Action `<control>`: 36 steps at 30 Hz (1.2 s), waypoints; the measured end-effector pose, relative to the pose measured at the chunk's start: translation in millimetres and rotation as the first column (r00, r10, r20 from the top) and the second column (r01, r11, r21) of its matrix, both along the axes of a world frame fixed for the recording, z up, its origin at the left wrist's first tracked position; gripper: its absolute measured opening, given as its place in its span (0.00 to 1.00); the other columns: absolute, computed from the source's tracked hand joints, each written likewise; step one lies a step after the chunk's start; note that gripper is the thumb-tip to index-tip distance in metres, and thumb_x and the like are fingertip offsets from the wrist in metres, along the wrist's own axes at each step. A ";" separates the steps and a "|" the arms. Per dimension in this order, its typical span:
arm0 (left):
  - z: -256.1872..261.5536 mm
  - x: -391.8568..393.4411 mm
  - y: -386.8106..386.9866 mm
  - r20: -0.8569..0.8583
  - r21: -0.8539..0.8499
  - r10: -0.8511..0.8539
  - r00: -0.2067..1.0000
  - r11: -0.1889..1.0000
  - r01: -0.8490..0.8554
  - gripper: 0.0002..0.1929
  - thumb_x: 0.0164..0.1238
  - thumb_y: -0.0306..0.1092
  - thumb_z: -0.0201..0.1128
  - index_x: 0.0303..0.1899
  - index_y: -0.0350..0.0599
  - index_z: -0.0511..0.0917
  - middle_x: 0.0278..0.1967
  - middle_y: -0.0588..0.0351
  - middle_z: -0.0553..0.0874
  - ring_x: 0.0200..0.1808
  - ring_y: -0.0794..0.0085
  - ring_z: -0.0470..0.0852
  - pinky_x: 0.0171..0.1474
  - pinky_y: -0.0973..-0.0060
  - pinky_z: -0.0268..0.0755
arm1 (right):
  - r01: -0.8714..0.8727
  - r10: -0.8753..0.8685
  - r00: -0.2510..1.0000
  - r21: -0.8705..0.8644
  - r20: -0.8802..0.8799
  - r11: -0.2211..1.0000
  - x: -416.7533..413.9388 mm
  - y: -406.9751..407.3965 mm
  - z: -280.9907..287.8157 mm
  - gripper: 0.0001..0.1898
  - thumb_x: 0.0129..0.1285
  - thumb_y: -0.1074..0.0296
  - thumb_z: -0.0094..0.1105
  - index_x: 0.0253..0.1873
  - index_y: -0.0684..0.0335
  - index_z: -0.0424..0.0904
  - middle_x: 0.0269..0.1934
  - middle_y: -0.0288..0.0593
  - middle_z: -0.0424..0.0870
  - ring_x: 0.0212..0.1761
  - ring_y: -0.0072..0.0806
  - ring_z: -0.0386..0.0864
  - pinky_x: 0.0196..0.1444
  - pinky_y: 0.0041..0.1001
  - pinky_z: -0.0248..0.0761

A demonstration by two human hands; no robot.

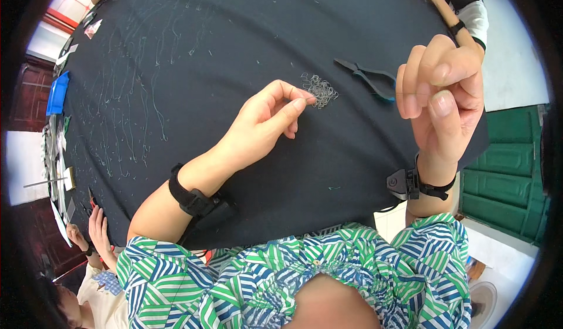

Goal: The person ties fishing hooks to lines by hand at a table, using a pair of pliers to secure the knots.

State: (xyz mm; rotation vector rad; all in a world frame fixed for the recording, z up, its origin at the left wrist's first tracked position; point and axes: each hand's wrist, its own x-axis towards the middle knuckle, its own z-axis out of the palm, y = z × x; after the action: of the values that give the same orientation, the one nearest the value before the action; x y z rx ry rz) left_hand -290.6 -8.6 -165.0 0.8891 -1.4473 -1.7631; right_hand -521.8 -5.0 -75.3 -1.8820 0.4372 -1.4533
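My left hand (268,117) pinches something thin between thumb and index finger, at the left edge of a pile of small bent metal wire hooks (323,92). Raised at the right, my right hand (442,80) has thumb and index finger closed on a fine thread (387,94), with the other fingers curled. The thread runs faintly leftward from it toward the pile; its far end is too fine to trace. A pair of pliers (363,73) with dark jaws and blue-edged handles lies on the black cloth between the pile and my right hand.
Many thin greenish threads (130,126) lie across the left of the black cloth (264,188). A blue tray (58,93) stands at the left edge. Co-workers' hands show at the lower left, the upper left and the upper right. A short green thread scrap (334,188) lies near the front.
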 end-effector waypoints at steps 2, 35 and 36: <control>2.4 -0.3 0.4 -0.005 0.008 -0.007 1.000 1.000 0.007 0.10 0.78 0.38 0.52 0.47 0.42 0.74 0.46 0.58 0.82 0.32 0.84 0.75 0.38 0.84 0.72 | -0.024 0.024 1.000 0.001 -0.002 1.000 1.6 2.7 -0.6 0.10 0.70 0.67 0.55 0.51 0.63 0.72 0.32 0.37 0.69 0.28 0.20 0.69 0.24 0.17 0.66; 13.6 -11.0 14.7 -0.095 0.322 -0.147 0.985 0.931 0.170 0.07 0.75 0.35 0.58 0.43 0.42 0.75 0.40 0.59 0.84 0.38 0.81 0.83 0.45 0.80 0.78 | 0.331 -0.344 0.937 0.167 0.058 0.929 7.4 -10.5 -7.6 0.03 0.69 0.75 0.55 0.42 0.67 0.72 0.27 0.40 0.79 0.25 0.19 0.77 0.27 0.16 0.71; 12.9 -10.4 14.5 -0.094 0.322 -0.145 0.985 0.932 0.168 0.07 0.75 0.35 0.58 0.43 0.42 0.75 0.40 0.59 0.84 0.38 0.81 0.83 0.45 0.80 0.78 | 0.351 -0.364 0.930 0.180 0.043 0.919 8.2 -10.7 -7.0 0.03 0.68 0.76 0.56 0.42 0.67 0.72 0.27 0.39 0.79 0.26 0.17 0.77 0.28 0.15 0.71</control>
State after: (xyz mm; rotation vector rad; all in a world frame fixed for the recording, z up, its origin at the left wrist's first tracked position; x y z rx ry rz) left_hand -301.0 5.9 -152.1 0.8872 -1.2264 -2.1788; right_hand -513.5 -15.7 -82.4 -1.6632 0.8785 -1.6568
